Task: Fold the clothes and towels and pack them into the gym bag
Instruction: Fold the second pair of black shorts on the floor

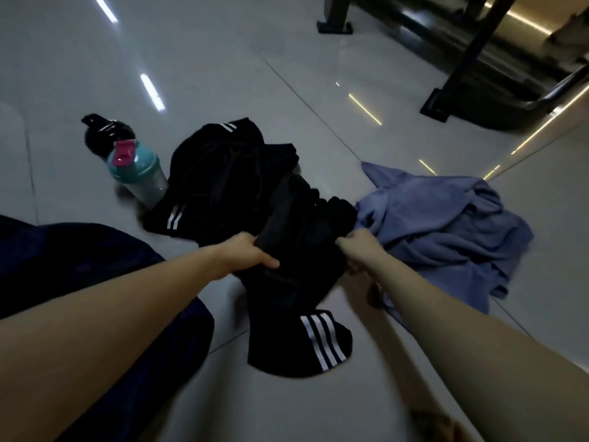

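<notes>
black three-stripe garment [287,282] bunched on floor, crumpled blue towel [446,224] touching its right

A floor [223,59] of pale glossy tiles is seen, with thin joints and streaks of light mirrored in it. In the middle, a crumpled heap of black clothes [223,173] with white stripes is spread on it. A rumpled blue-violet cloth [446,224] is laid just right of the heap, touching it. A clear bottle [140,177] with a teal lid is stood to the left, with a black bottle [102,132] behind it. Far right, the black feet of a metal frame [436,108] are set on the tiles.
</notes>
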Motion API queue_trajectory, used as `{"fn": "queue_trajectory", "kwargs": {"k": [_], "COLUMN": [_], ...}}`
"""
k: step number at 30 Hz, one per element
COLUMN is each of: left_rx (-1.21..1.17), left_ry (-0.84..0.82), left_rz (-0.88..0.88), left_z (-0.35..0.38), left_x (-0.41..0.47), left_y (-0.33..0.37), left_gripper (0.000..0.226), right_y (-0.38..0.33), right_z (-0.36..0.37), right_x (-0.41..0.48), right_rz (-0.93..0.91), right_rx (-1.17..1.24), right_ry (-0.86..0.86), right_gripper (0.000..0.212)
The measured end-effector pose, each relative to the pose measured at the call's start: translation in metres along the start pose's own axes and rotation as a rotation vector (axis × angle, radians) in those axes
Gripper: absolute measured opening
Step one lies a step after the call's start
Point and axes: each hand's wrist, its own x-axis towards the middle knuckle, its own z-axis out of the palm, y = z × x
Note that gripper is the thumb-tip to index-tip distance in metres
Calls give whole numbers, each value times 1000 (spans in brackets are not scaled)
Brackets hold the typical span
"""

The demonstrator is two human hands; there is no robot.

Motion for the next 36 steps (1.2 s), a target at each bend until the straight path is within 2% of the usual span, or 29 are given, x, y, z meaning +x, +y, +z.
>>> {"fn": "queue_trajectory", "kwargs": {"k": [1, 2, 4, 5, 6, 7, 9, 11, 12, 14, 16, 17, 18, 21, 22, 26, 27, 29, 30, 32, 34, 36], "left_rx": [120, 276, 569, 669, 727, 766, 823, 838, 797, 667, 697, 747, 797, 832, 832, 898, 930, 962, 965, 949, 854, 659], "left_ry": [-71, -129, -130, -87, -48, -29, -22, 88, 190, 357, 318, 246, 192, 191, 215, 330, 363, 437, 483, 620, 729, 638], "left_rz": [-67, -124, -164, -173, -209, -260, -368, -301, -195, 59, 199, 206, 189, 80, 37, -96, -124, -175, -186, -120, 63, 181], "left_z": [-3, -5, -9, -14, -19, -24, -32, -40, -40, -31, -10, 2, 12, 20, 16, -15, -21, -29, -32, -34, -28, -11], "left_x": [-8, -15, -24, -27, -29, -32, -37, -35, -30, -21, -11, -7, -5, -2, -3, -18, -23, -31, -34, -38, -44, -53], "left_y": [-12, -24, -39, -44, -45, -44, -39, -32, -30, -23, -18, -18, -19, -35, -40, -46, -45, -43, -42, -42, -42, -34], "left_gripper": [46, 46, 37, 35, 36, 37, 43, 63, 68, 74, 76, 69, 55, 16, 9, 9, 8, 5, 5, 9, 14, 29], "right_y": [1, -1, -4, -4, -5, -6, -9, -22, -26, -30, -25, -20, -15, -1, 2, 6, 9, 13, 14, 11, 5, -1], "right_z": [2, 7, 24, 34, 44, 52, 65, 68, 69, 66, 55, 49, 43, 29, 28, 53, 63, 79, 82, 76, 61, 43], "right_x": [5, 8, 10, 10, 9, 5, -2, -18, -24, -36, -44, -45, -40, -17, -12, -19, -21, -28, -30, -34, -41, -50], "right_rz": [-34, -67, -102, -110, -116, -128, -154, -177, -201, -197, -115, -83, -84, -127, -115, -26, -39, -67, -67, -18, 27, 63], "right_rx": [-16, -63, -176, -200, -224, -254, -342, -452, -490, -486, -365, -302, -257, -284, -318, -438, -488, -524, -494, -339, -23, 244], "right_ry": [164, 222, 108, 24, -30, -51, -31, -52, -106, -349, -619, -643, -538, 96, 153, -168, -207, -245, -249, -270, -273, -274], "right_gripper": [15, 15, 71, 92, 98, 90, 46, 6, 11, 22, 21, 23, 28, 30, 34, 55, 48, 20, 20, 19, 9, 6]}}
